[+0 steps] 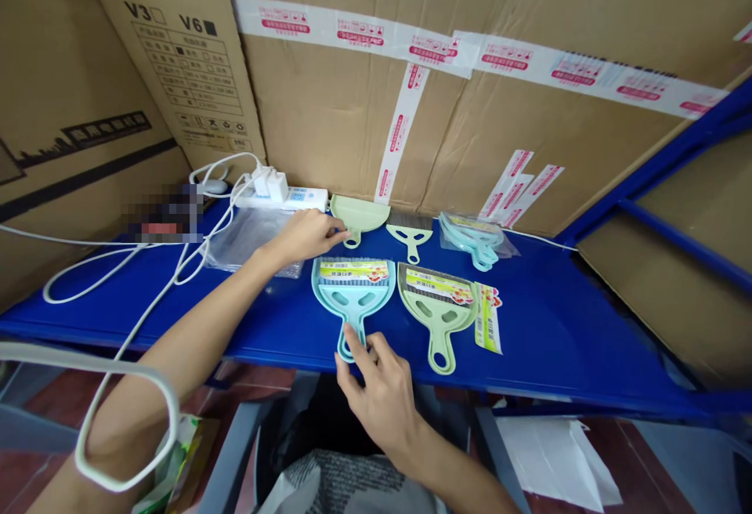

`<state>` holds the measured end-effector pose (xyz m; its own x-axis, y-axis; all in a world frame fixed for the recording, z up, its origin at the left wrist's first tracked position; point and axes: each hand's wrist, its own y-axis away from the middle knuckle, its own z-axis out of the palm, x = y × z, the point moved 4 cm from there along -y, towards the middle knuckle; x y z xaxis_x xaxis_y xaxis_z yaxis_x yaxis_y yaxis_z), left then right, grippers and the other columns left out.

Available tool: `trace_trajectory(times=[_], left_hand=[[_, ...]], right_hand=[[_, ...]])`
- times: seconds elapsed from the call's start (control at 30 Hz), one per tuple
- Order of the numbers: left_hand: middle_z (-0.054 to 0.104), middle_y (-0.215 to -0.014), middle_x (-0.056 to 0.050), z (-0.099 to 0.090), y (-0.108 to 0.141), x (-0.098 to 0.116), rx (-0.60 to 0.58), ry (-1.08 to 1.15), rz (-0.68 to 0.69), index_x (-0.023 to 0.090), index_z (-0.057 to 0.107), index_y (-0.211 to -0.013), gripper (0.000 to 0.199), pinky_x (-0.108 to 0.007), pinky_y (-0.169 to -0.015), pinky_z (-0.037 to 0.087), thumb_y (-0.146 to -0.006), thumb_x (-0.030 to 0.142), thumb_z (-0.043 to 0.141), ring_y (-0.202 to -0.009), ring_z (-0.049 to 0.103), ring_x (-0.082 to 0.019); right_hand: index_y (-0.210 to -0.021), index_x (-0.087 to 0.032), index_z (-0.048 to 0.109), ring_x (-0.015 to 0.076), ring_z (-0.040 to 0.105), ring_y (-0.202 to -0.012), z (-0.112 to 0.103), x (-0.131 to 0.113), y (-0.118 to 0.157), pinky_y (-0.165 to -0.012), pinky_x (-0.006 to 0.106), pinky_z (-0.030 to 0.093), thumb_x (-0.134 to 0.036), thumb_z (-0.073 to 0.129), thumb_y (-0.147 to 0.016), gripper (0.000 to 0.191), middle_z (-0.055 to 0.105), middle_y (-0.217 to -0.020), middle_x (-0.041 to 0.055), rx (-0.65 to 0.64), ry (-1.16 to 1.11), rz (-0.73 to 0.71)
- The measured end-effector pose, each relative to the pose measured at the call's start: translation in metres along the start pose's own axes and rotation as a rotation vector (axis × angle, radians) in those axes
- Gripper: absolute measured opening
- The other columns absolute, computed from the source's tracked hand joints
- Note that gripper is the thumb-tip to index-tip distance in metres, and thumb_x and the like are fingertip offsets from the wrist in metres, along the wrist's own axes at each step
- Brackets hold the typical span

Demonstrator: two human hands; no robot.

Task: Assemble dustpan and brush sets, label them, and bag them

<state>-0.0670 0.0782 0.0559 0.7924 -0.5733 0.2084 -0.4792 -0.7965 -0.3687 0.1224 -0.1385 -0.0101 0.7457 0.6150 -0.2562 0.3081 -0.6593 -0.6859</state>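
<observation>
My left hand (311, 233) reaches to the back of the blue table, its fingertips at the handle of a green dustpan (364, 214). My right hand (379, 381) has its thumb and fingertips on the handle of a blue dustpan and brush set (352, 295) with a label across its bristles. Right of that lies a green dustpan and brush set (439, 312), with a loose label card (489, 318) beside it. Behind them are a small green brush (411, 237) with grey bristles and a bagged blue set (475, 238).
A white power strip (299, 198) with plugs, tangled white cables (226, 212) and clear plastic bags (252, 240) occupy the back left. Large cardboard (329, 99) stands behind the blue table (564, 318). A blue metal frame (623, 157) rises at right.
</observation>
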Motion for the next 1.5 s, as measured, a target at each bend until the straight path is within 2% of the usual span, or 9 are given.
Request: trace_trajectory(times=[0.27, 0.67, 0.8, 0.97, 1.07, 1.2, 1.27, 1.37, 1.5], left_hand=[[0.071, -0.060, -0.004, -0.008, -0.005, -0.014, 0.149, 0.345, -0.137, 0.020, 0.072, -0.065, 0.054, -0.028, -0.059, 0.038, -0.102, 0.057, 0.057, -0.054, 0.059, -0.016], [0.074, -0.074, -0.009, -0.001, -0.009, -0.010, 0.108, 0.943, -0.242, 0.016, 0.074, -0.093, 0.062, -0.024, -0.048, 0.045, -0.089, 0.078, 0.070, -0.063, 0.067, -0.018], [0.077, -0.088, -0.011, -0.007, -0.006, -0.009, 0.169, 1.140, -0.308, 0.017, 0.070, -0.102, 0.058, -0.026, -0.057, 0.051, -0.093, 0.073, 0.070, -0.074, 0.072, -0.020], [0.076, -0.087, -0.011, 0.000, -0.005, -0.008, 0.140, 1.299, -0.400, 0.016, 0.069, -0.099, 0.054, -0.025, -0.054, 0.050, -0.092, 0.069, 0.073, -0.068, 0.067, -0.017], [0.077, -0.085, -0.014, 0.013, -0.004, 0.009, -0.085, 1.370, -0.398, 0.016, 0.070, -0.096, 0.062, -0.027, -0.052, 0.051, -0.094, 0.078, 0.063, -0.067, 0.070, -0.020], [0.081, -0.101, -0.024, 0.026, 0.004, 0.052, -0.469, 1.476, -0.240, 0.014, 0.075, -0.095, 0.093, -0.033, -0.059, 0.058, -0.092, 0.098, 0.036, -0.084, 0.078, -0.030], [0.081, -0.111, -0.026, 0.028, 0.009, 0.072, -0.506, 1.549, -0.183, 0.014, 0.075, -0.100, 0.093, -0.035, -0.068, 0.063, -0.092, 0.099, 0.037, -0.095, 0.079, -0.032], [0.081, -0.114, -0.024, 0.031, 0.015, 0.094, -0.469, 1.632, -0.175, 0.014, 0.074, -0.109, 0.078, -0.036, -0.079, 0.065, -0.091, 0.089, 0.061, -0.102, 0.080, -0.032], [0.082, -0.112, -0.022, 0.035, 0.021, 0.107, -0.383, 1.727, -0.243, 0.010, 0.073, -0.121, 0.059, -0.034, -0.085, 0.064, -0.090, 0.058, 0.086, -0.099, 0.081, -0.029]], right_hand=[[-0.139, -0.012, 0.069, 0.0136, 0.061, -0.058, -0.015, -0.010, 0.019, -0.057, 0.028, 0.055, -0.012, 0.063, -0.103, 0.037, 0.065, -0.085, 0.0059, 0.139, -0.074, -0.068], [-0.152, -0.019, 0.063, 0.0163, 0.062, -0.063, -0.041, -0.005, 0.009, -0.056, 0.030, 0.058, -0.007, 0.068, -0.096, 0.057, 0.065, -0.088, 0.0062, 0.199, -0.112, -0.116], [-0.146, -0.022, 0.068, 0.0162, 0.067, -0.068, -0.057, 0.006, -0.007, -0.060, 0.028, 0.059, -0.003, 0.066, -0.099, 0.051, 0.068, -0.089, 0.0059, 0.197, -0.125, -0.086], [-0.144, -0.024, 0.070, 0.0164, 0.068, -0.067, -0.080, 0.013, -0.029, -0.057, 0.027, 0.056, -0.005, 0.071, -0.100, 0.048, 0.076, -0.087, 0.0036, 0.236, -0.038, -0.144], [-0.136, -0.024, 0.075, 0.0144, 0.066, -0.061, -0.085, 0.021, -0.039, -0.056, 0.027, 0.055, -0.008, 0.074, -0.100, 0.040, 0.076, -0.084, 0.0028, 0.256, -0.022, -0.129], [-0.128, -0.022, 0.081, 0.0114, 0.063, -0.056, -0.081, 0.033, -0.049, -0.058, 0.025, 0.056, -0.015, 0.075, -0.102, 0.027, 0.073, -0.078, 0.0015, 0.285, -0.021, -0.062], [-0.129, -0.021, 0.081, 0.0121, 0.065, -0.059, -0.076, 0.037, -0.052, -0.059, 0.025, 0.056, -0.015, 0.074, -0.102, 0.028, 0.075, -0.078, 0.0021, 0.292, 0.022, -0.082], [-0.128, -0.017, 0.080, 0.0147, 0.069, -0.063, -0.063, 0.038, -0.058, -0.058, 0.027, 0.055, -0.016, 0.072, -0.105, 0.025, 0.077, -0.077, 0.0033, 0.272, 0.148, -0.150], [-0.125, -0.010, 0.080, 0.0169, 0.075, -0.070, -0.043, 0.035, -0.064, -0.055, 0.030, 0.053, -0.028, 0.069, -0.109, 0.026, 0.080, -0.086, 0.0085, 0.164, 0.279, -0.163]])
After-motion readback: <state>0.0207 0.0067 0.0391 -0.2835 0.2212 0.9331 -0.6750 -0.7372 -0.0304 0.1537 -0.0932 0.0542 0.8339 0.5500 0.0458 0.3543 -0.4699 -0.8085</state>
